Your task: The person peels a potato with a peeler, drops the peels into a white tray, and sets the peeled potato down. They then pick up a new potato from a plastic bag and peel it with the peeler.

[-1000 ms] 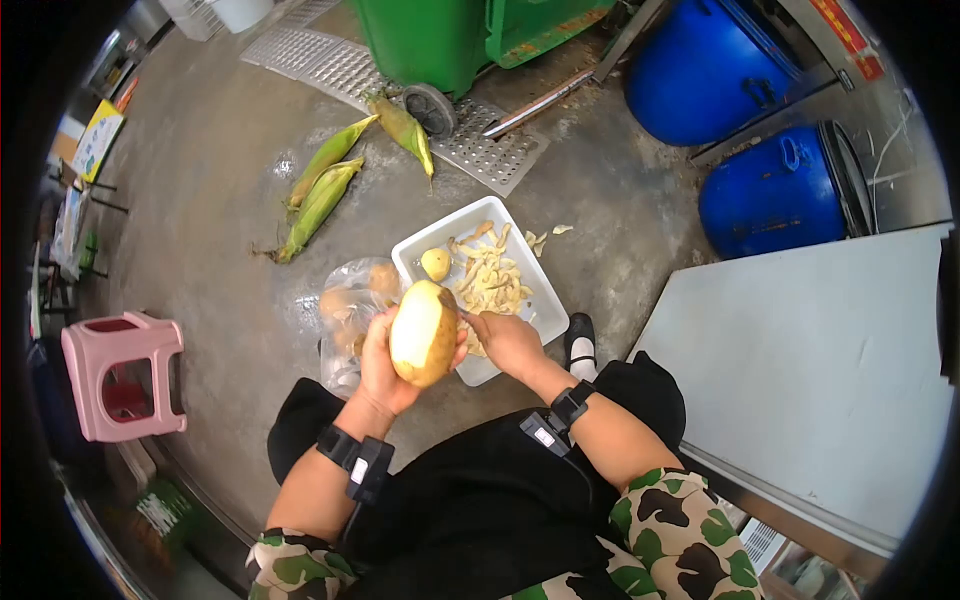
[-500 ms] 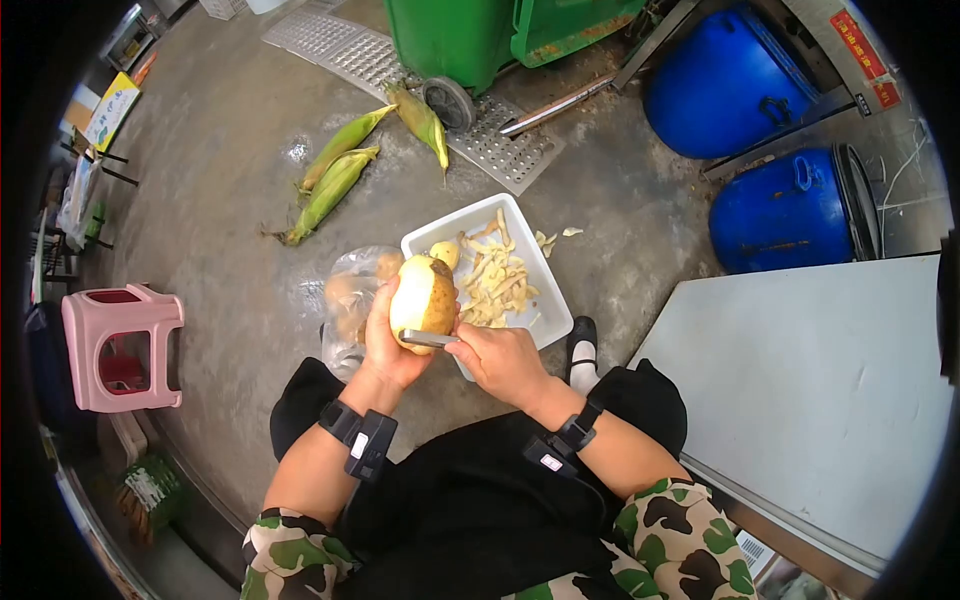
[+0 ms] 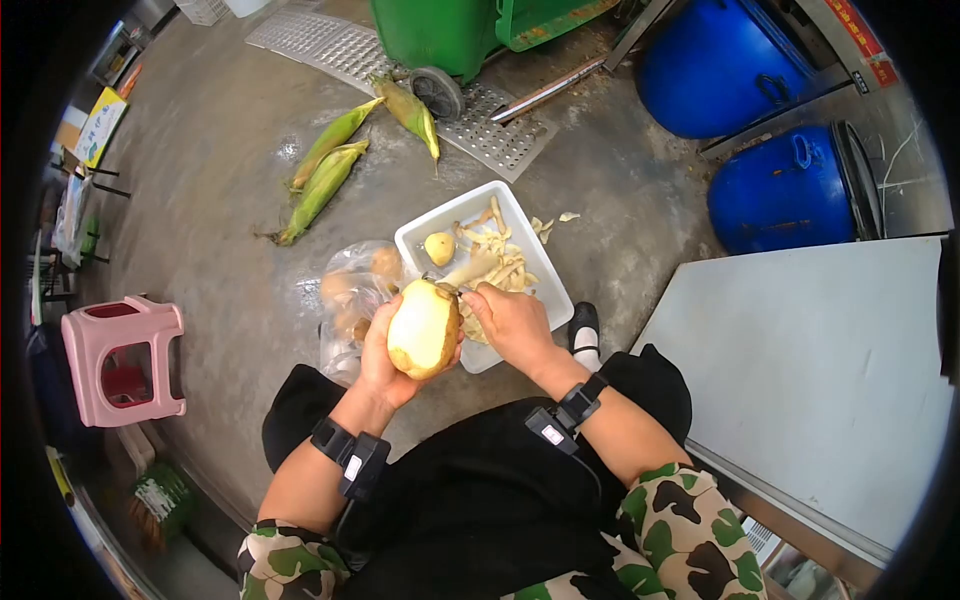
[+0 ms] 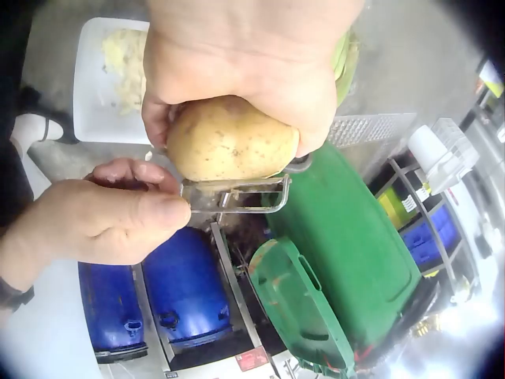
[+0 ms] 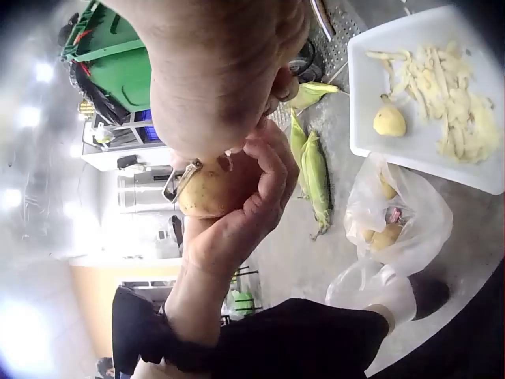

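Observation:
A large, partly peeled potato (image 3: 418, 335) is held in my left hand (image 3: 378, 368), its pale bare flesh facing up in the head view. Brown skin shows along its right edge and on the side seen in the left wrist view. My right hand (image 3: 515, 328) grips a metal peeler (image 4: 245, 211), whose blade lies against the potato's skin. Just past the potato's far end, a blurred strip of peel (image 3: 472, 268) hangs over a white tray (image 3: 552, 290). Peelings (image 3: 512, 275) and a small peeled potato (image 3: 439, 248) lie inside the tray.
Left of the tray sits a clear plastic bag (image 3: 340, 315) of potatoes. Several ears of corn (image 3: 328, 185) lie on the floor beyond, near a wheeled green bin (image 3: 430, 35). Blue barrels (image 3: 770, 190) and a white surface (image 3: 800, 370) are at right, a pink stool (image 3: 125, 360) at left.
The peeler went from the potato's far end to across its near end, then back to the far end. A blurred strip of peel now shows there, and more bare flesh faces up.

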Action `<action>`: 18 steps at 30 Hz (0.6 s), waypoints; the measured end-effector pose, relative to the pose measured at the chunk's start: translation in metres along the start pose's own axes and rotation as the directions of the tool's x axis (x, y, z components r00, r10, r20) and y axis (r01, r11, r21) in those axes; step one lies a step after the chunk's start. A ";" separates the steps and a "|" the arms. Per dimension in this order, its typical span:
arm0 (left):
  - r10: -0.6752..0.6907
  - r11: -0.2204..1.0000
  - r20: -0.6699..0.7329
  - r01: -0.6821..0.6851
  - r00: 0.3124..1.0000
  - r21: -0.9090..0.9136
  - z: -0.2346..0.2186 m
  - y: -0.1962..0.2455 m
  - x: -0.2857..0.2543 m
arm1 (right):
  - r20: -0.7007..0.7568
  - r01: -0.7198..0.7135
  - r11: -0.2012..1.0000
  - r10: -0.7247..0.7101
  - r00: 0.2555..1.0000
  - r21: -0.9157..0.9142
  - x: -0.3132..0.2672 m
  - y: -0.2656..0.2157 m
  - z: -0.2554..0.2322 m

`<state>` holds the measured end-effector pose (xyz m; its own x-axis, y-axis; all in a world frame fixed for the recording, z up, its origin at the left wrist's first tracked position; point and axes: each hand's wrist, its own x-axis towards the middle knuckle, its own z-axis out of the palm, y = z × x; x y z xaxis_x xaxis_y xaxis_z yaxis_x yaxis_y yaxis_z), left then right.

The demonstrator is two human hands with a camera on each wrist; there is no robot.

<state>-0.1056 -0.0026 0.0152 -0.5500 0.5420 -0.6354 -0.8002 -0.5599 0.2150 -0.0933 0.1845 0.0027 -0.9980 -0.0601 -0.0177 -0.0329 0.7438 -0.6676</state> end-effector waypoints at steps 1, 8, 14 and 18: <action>-0.018 1.000 0.004 0.018 1.000 -0.010 0.001 0.001 0.001 | 0.000 -0.018 1.000 0.018 1.000 -0.006 0.001 0.002 0.001; -0.056 0.998 -0.009 0.056 0.998 -0.011 -0.013 0.008 0.002 | 0.134 -0.152 0.986 0.160 0.978 -0.068 0.007 0.003 0.013; -0.048 0.999 0.194 0.043 0.980 0.029 -0.010 0.012 -0.009 | 0.316 -0.315 0.930 0.361 0.878 -0.188 0.001 0.027 0.009; -0.001 0.998 0.133 0.008 0.991 -0.058 -0.008 0.010 0.002 | 0.273 -0.343 0.922 0.382 0.883 -0.181 -0.004 0.030 -0.002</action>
<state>-0.1133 -0.0122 0.0103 -0.5763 0.6208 -0.5315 -0.7897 -0.5905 0.1665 -0.0901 0.2083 -0.0163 -0.8791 0.0493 -0.4740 0.3023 0.8266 -0.4747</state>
